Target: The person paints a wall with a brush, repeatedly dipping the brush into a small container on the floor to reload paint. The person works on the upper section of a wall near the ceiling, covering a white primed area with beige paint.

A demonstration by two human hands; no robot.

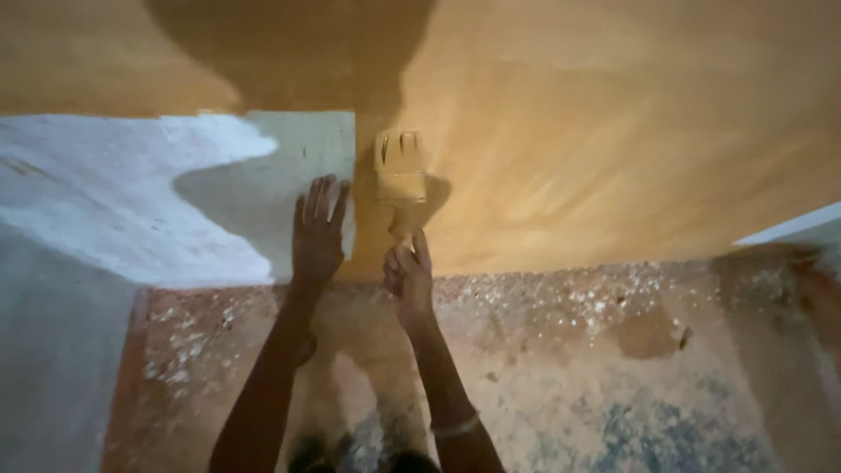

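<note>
My right hand (409, 273) grips the handle of a wide paintbrush (400, 171) whose bristles press against a wall coated in ochre-yellow paint (596, 131). My left hand (319, 229) rests flat with fingers spread on the wall, right at the vertical edge where the yellow paint meets the unpainted white part (96, 193). The brush head is coated in the same yellow paint and sits just to the right of that edge. A thin bangle circles my right wrist.
Below the wall lies a reddish floor (569, 350) speckled with white paint drops and dust. A grey unpainted surface (53, 368) runs down the left side. A pale strip (788, 228) shows at the right edge of the yellow area.
</note>
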